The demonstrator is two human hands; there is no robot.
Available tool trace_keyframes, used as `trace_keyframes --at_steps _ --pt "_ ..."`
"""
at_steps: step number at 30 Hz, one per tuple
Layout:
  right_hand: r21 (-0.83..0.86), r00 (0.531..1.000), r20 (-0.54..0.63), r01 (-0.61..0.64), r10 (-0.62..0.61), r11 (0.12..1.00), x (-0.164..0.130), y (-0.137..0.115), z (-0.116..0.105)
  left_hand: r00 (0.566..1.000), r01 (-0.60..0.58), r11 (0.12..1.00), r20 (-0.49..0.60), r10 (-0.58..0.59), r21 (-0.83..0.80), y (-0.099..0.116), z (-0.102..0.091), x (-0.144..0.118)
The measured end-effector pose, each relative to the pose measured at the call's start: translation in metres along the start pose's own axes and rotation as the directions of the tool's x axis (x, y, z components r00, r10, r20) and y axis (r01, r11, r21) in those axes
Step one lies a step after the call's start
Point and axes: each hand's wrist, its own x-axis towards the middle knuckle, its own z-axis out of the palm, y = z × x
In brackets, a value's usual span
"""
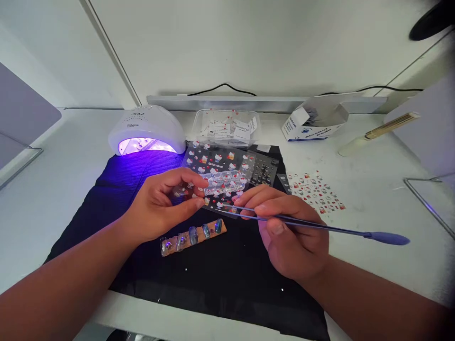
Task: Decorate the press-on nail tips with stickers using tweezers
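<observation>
Sticker sheet [222,182] pinched in left hand [161,208], right hand [289,232] gripping, seemingly, tweezers [313,226]

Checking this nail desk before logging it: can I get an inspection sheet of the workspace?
Surface: white table, black mat.
Job's things: sticker sheet; nail tips on a strip.
Clutter: lit UV nail lamp, clear tub of alcohol pads, alcohol pad box, loose sticker sheet.
Grips: left hand pinches the sticker sheet; right hand holds a purple tool.
Cables: black cable along the wall.
Surroundings: white wall.
</observation>
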Motion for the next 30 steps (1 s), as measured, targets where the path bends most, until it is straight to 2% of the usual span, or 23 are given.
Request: trace_keyframes --at_steps 5,14,18,21,26,30 --pt "-0.016 1.0 0.007 -0.014 0.014 1.0 0.0 -0.001 0.0 0.998 0.07 0.997 0.0 -0.07 0.02 0.006 0.004 0.001" --pt "-0.026 1.0 0.015 -0.015 0.015 1.0 0.001 -0.002 0.0 0.995 0.044 0.999 0.087 -0.046 0.027 0.01 0.004 0.001" --pt "-0.036 1.0 0.02 -0.006 0.006 0.999 0.001 -0.003 0.001 0.995 0.043 0.998 0.087 -0.047 0.046 0.009 0.002 0.0" --pt "-0.027 1.0 0.001 -0.002 0.002 1.0 0.0 -0.004 0.002 0.997 0.049 0.999 0.059 -0.049 0.005 0.007 0.002 -0.001" --pt "-0.032 0.998 -0.055 -0.013 0.012 0.999 -0.001 -0.006 0.005 0.999 -0.007 0.977 -0.053 -0.004 -0.212 0.002 0.009 -0.003" --pt "-0.026 0.999 -0.051 -0.009 0.008 1.0 -0.001 -0.007 0.006 0.993 -0.015 0.987 -0.121 -0.005 -0.16 -0.001 0.013 -0.005"
